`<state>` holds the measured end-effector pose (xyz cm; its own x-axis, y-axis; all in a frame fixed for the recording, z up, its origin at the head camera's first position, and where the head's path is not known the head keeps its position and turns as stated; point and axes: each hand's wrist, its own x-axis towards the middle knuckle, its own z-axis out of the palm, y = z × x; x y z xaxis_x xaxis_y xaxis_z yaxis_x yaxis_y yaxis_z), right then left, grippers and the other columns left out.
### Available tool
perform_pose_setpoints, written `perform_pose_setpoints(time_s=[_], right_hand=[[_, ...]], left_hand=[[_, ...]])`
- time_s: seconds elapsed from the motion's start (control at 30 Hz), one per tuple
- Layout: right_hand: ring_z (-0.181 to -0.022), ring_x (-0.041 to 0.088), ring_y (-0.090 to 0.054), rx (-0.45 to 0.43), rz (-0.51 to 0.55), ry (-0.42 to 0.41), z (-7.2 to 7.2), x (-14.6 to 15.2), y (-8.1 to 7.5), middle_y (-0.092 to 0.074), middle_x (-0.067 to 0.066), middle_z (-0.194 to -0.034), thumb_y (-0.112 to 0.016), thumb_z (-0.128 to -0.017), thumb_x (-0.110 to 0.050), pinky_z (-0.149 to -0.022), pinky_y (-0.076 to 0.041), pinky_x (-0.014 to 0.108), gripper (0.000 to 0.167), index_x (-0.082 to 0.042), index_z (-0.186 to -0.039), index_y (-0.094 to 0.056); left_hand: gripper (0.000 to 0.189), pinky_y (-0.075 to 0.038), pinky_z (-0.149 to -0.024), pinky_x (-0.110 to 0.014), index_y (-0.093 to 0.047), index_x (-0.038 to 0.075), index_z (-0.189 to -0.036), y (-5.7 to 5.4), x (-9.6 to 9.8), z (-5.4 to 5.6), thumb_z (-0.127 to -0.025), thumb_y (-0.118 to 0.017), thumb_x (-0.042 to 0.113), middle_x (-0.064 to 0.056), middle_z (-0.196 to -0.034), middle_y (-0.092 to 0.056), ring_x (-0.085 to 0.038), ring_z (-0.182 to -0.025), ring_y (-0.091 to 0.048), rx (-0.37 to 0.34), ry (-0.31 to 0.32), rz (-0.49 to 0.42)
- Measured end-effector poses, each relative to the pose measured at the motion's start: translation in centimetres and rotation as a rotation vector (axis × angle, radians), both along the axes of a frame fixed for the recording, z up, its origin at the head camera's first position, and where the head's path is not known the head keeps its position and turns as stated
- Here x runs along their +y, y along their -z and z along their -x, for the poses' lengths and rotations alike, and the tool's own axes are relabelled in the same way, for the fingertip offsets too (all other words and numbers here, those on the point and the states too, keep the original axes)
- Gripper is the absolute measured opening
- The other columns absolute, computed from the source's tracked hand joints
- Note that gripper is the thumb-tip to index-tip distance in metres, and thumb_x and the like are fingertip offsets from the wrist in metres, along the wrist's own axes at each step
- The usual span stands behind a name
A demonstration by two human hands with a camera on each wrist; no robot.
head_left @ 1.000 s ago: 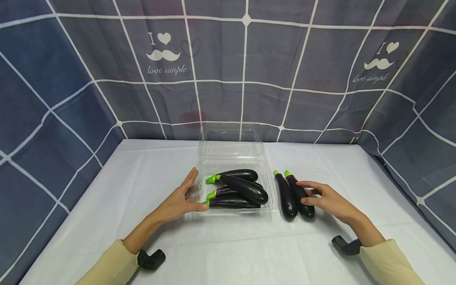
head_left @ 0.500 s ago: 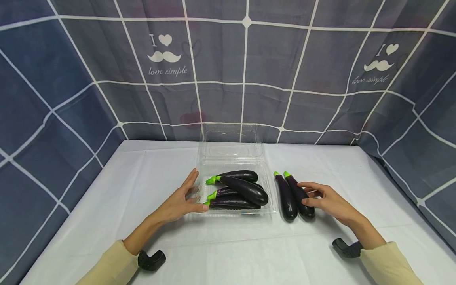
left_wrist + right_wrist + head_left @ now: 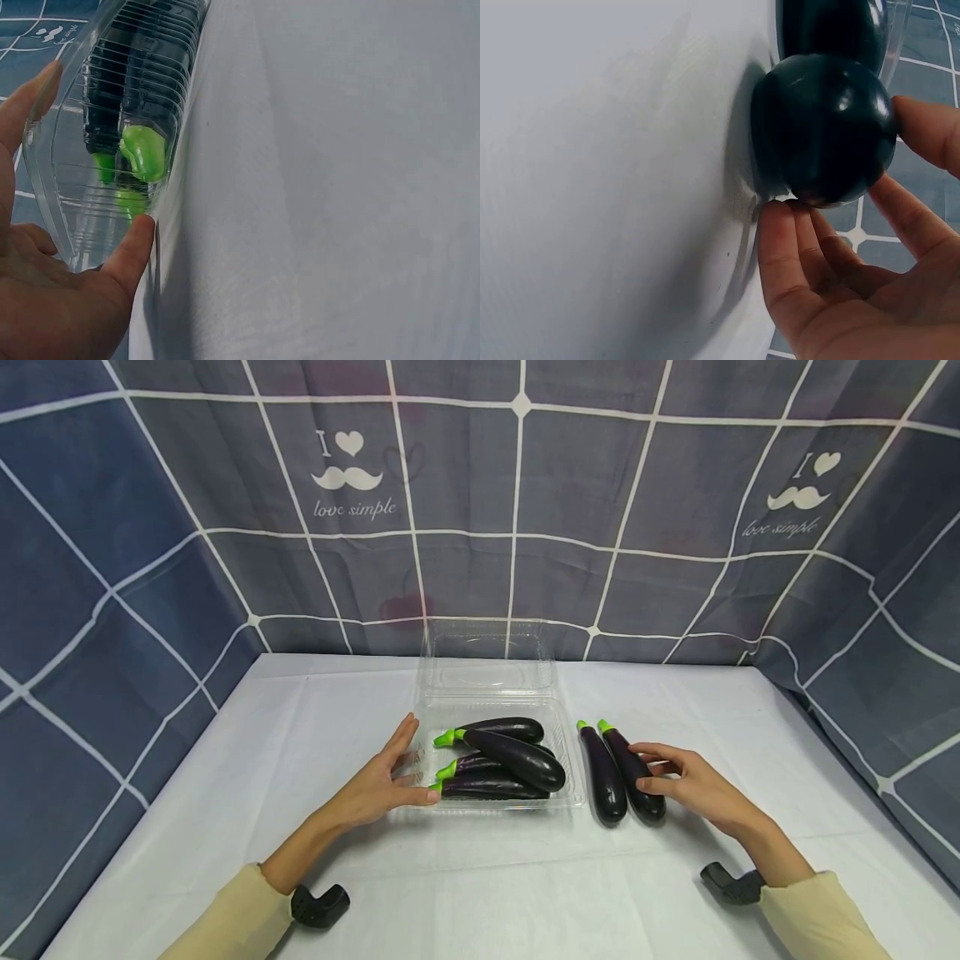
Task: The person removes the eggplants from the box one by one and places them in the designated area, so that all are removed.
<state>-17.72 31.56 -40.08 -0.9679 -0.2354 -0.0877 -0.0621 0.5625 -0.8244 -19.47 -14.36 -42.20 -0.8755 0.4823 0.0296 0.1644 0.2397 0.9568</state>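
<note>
In the head view, my left hand (image 3: 382,783) rests at the left side of a clear plastic clamshell container (image 3: 573,777). Its fingers are spread, with the thumb by the near left corner; the left wrist view shows fingertips (image 3: 49,82) touching the clear wall. Several dark purple eggplants (image 3: 517,760) with green stems lie inside, one across the others. To the right of the container, two eggplants lie side by side on the cloth. My right hand (image 3: 686,781) holds the outer eggplant (image 3: 633,768) by its side; the inner eggplant (image 3: 602,777) lies against it.
The container's clear lid (image 3: 486,660) stands raised at the back. White cloth (image 3: 495,893) covers the table. Behind and at both sides hangs a dark grey-blue checked curtain (image 3: 570,477). A black wrist mount (image 3: 320,907) sits on each wrist.
Almost nothing differs. My right hand and the outer eggplant have shifted very slightly to the right; the left hand and the container stay in place.
</note>
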Motion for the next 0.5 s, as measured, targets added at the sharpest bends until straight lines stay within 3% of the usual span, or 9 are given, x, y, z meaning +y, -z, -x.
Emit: perform_pose_setpoints(time_s=[0.5], right_hand=[[-0.105, 0.023, -0.054, -0.002, 0.027, 0.004, 0.02, -0.14, 0.16, -0.058, 0.017, -0.125, -0.073, -0.09, -0.018, -0.079, -0.049, 0.027, 0.056, -0.002, -0.14, -0.053]], left_hand=[[0.111, -0.033, -0.111, -0.05, -0.003, 0.018, -0.16, 0.22, 0.03, 0.19, -0.082, -0.082, 0.023, -0.002, -0.164, 0.011, -0.038, -0.146, -0.015, 0.007, 0.002, 0.004]])
